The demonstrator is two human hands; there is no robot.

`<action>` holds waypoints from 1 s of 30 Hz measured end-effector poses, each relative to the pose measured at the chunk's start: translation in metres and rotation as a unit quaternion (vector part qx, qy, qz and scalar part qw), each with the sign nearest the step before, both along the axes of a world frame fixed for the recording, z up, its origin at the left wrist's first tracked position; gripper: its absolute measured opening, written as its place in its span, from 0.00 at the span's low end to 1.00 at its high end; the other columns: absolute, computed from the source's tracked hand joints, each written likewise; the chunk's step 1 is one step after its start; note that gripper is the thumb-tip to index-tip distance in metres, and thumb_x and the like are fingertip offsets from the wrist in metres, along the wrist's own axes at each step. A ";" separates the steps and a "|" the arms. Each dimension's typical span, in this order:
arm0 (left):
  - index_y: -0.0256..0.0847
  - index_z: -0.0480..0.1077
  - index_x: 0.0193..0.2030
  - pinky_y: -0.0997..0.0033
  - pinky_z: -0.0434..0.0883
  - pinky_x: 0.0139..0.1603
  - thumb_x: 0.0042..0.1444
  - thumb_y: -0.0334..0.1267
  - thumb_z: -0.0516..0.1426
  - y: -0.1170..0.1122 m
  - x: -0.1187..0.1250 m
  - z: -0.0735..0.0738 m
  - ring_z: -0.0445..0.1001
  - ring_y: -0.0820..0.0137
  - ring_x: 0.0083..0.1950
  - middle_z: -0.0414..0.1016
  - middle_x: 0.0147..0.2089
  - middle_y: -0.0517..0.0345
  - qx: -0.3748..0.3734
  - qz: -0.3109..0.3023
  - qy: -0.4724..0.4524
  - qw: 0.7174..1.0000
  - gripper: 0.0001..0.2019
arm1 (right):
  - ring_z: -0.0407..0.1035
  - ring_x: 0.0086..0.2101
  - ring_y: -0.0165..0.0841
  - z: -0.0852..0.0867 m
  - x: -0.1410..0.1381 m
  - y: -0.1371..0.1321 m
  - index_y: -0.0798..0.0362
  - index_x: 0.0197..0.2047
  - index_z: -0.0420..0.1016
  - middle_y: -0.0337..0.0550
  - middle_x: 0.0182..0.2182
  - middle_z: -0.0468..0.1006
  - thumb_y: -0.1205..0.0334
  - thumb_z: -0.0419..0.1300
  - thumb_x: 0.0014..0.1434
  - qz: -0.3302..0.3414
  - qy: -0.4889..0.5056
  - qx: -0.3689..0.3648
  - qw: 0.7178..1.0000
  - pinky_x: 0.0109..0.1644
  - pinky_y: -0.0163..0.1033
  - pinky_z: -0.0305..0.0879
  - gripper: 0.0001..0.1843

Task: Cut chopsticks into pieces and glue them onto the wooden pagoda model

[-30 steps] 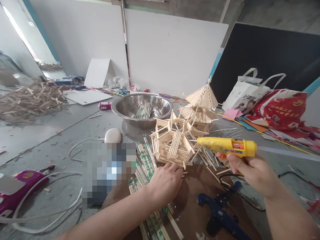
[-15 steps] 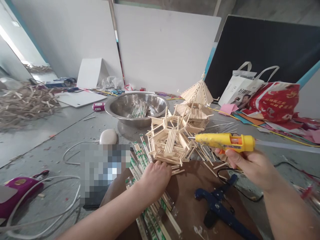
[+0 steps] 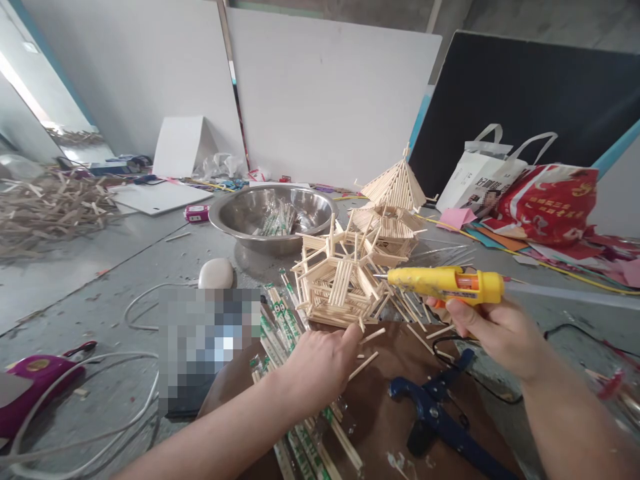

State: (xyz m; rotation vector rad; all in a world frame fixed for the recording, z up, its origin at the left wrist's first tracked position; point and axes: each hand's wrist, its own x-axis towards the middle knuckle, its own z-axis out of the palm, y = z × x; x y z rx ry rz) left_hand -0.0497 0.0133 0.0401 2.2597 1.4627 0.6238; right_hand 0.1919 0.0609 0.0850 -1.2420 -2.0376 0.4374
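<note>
My right hand (image 3: 493, 330) is wrapped around a yellow glue gun (image 3: 440, 283), its metal nozzle pointing left towards an open framework of wooden sticks (image 3: 345, 277). My left hand (image 3: 325, 357) is low in front of that framework, fingers curled and bent downward among short cut sticks (image 3: 364, 365) on a brown board (image 3: 370, 413). Its fingertips are mostly hidden, so whatever is in them cannot be made out. Beneath the left forearm and beside it lie chopsticks in clear and green wrappers (image 3: 280, 320). A blue hand cutter (image 3: 440, 413) rests on the board's right side.
Behind the framework stands a stick model with a pointed roof (image 3: 397, 187). A steel basin (image 3: 225, 223) holds wrapped chopsticks. At left are a pixelated dark device (image 3: 185, 400), a white cable (image 3: 90, 357) and a heap of sticks (image 3: 55, 207); bags (image 3: 550, 200) stand right.
My left hand has shifted right and slightly down along the framework's front, and the loose short sticks there lie differently. The glue gun has moved slightly left.
</note>
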 end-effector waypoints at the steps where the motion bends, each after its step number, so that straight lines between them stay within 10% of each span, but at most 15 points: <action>1: 0.42 0.64 0.31 0.75 0.56 0.23 0.51 0.33 0.49 0.000 0.000 0.000 0.60 0.73 0.18 0.63 0.19 0.60 -0.001 -0.008 -0.030 1.000 0.04 | 0.70 0.30 0.38 -0.002 0.000 0.000 0.53 0.31 0.72 0.44 0.23 0.75 0.48 0.51 0.52 0.001 0.007 -0.007 1.000 0.30 0.39 0.65 0.18; 7: 0.41 0.64 0.32 0.76 0.59 0.25 0.54 0.37 0.47 -0.001 0.007 -0.002 0.63 0.75 0.24 0.66 0.25 0.61 -0.060 -0.002 -0.196 0.979 0.06 | 0.70 0.33 0.39 -0.009 -0.006 0.003 0.54 0.39 0.72 0.44 0.23 0.74 0.50 0.50 0.54 0.028 0.029 -0.032 0.999 0.34 0.40 0.66 0.19; 15: 0.37 0.61 0.25 0.80 0.56 0.16 0.49 0.46 0.52 0.006 0.016 -0.009 0.59 0.81 0.15 0.70 0.23 0.62 -0.230 0.119 -0.474 0.842 0.13 | 0.69 0.26 0.36 0.001 -0.019 0.014 0.54 0.36 0.71 0.41 0.19 0.72 0.50 0.48 0.55 0.036 -0.013 -0.012 0.999 0.24 0.37 0.62 0.18; 30: 0.37 0.60 0.24 0.80 0.53 0.16 0.48 0.49 0.53 0.011 0.013 -0.011 0.58 0.82 0.14 0.67 0.20 0.64 -0.238 0.119 -0.504 0.822 0.15 | 0.65 0.20 0.32 0.009 -0.033 0.017 0.53 0.24 0.68 0.38 0.16 0.68 0.52 0.47 0.56 0.010 -0.136 0.101 0.985 0.24 0.35 0.59 0.18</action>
